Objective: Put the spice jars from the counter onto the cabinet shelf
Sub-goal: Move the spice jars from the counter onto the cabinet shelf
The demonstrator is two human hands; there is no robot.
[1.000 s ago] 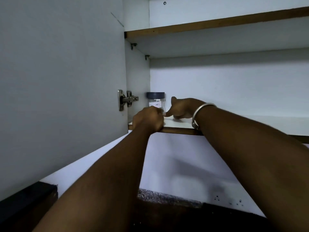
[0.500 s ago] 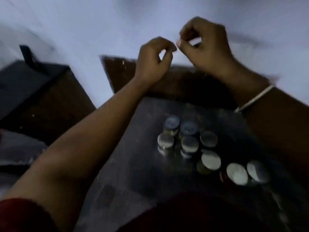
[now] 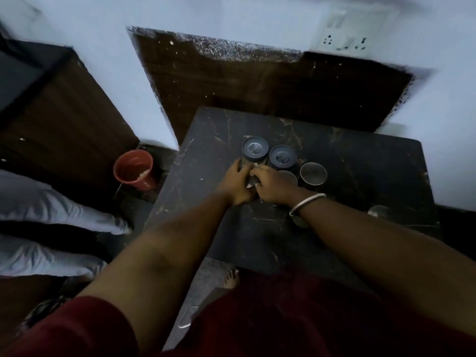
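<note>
Several spice jars stand grouped on the dark counter (image 3: 360, 163). Two have dark blue lids (image 3: 255, 148) (image 3: 282, 157); a silver-lidded jar (image 3: 313, 173) is to their right and another silver-lidded one (image 3: 378, 211) sits apart near the right edge. My left hand (image 3: 237, 185) and my right hand (image 3: 275, 186), a bangle on its wrist, press together around one small spice jar (image 3: 251, 182) at the front of the group. Only a pale sliver of that jar shows between my fingers. The cabinet shelf is out of view.
A red bucket (image 3: 134, 168) stands on the floor left of the counter. White cloth bundles (image 3: 38, 210) lie further left beside a dark wooden unit (image 3: 64, 112). A wall socket (image 3: 345, 39) is at the upper right. My bare foot (image 3: 231, 278) shows below the counter's front edge.
The view swung down from the cabinet shelf to the counter. Both hands left the shelf, where one jar stood, came down empty and closed around a jar in the group.
</note>
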